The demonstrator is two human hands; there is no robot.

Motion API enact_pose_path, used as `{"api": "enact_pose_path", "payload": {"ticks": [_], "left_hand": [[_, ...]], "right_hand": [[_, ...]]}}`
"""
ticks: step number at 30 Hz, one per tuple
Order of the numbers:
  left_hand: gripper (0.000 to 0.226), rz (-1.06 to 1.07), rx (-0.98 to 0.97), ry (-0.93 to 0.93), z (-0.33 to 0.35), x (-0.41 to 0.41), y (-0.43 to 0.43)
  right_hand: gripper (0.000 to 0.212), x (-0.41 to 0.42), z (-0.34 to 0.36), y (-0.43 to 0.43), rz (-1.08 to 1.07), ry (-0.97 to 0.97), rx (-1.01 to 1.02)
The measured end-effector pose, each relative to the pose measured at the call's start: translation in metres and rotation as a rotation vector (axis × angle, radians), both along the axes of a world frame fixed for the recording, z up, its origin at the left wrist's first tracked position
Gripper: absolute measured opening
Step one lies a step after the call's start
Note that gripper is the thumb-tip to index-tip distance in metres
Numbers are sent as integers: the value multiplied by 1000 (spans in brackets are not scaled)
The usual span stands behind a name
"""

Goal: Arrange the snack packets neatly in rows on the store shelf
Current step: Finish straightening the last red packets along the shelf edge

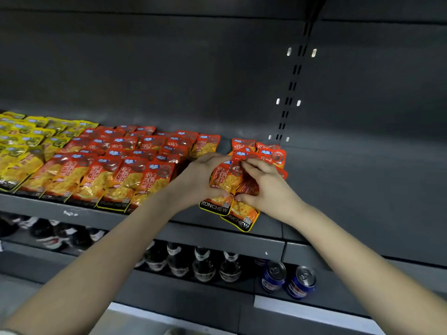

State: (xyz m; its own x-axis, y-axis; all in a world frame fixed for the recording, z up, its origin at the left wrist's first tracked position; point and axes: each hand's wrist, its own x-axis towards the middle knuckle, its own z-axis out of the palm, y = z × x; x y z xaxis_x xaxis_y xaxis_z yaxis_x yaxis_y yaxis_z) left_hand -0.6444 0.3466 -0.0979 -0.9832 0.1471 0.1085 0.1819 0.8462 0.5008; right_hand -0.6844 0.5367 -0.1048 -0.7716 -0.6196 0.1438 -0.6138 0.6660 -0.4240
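Observation:
Red-orange snack packets (125, 163) lie in overlapping rows on the dark grey shelf (350, 189), with yellow packets (26, 139) in rows at the far left. Right of a small gap sits a loose pile of red packets (271, 153). My left hand (200, 180) and my right hand (263, 187) are both closed on a bunch of red packets (228, 180) at the front of that pile. Two packet ends (238, 216) stick out below my hands over the shelf's front edge.
The shelf to the right of the pile is bare up to a slotted upright (290, 93) on the back wall. Below stand dark bottles (203, 264) and two blue cans (287, 279). More bottles (48, 233) sit lower left.

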Motion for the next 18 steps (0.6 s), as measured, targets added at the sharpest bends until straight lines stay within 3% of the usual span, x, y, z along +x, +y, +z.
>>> {"api": "enact_pose_path", "payload": {"ticks": [13,18], "left_hand": [[44,14,-77,115,14,-6,-52],[39,-31,-74,147,21,-25,-73]], "right_hand": [[92,-1,9,-54,-15,-68,-32],[91,-10,8,-75,-79,-80,-1]]}}
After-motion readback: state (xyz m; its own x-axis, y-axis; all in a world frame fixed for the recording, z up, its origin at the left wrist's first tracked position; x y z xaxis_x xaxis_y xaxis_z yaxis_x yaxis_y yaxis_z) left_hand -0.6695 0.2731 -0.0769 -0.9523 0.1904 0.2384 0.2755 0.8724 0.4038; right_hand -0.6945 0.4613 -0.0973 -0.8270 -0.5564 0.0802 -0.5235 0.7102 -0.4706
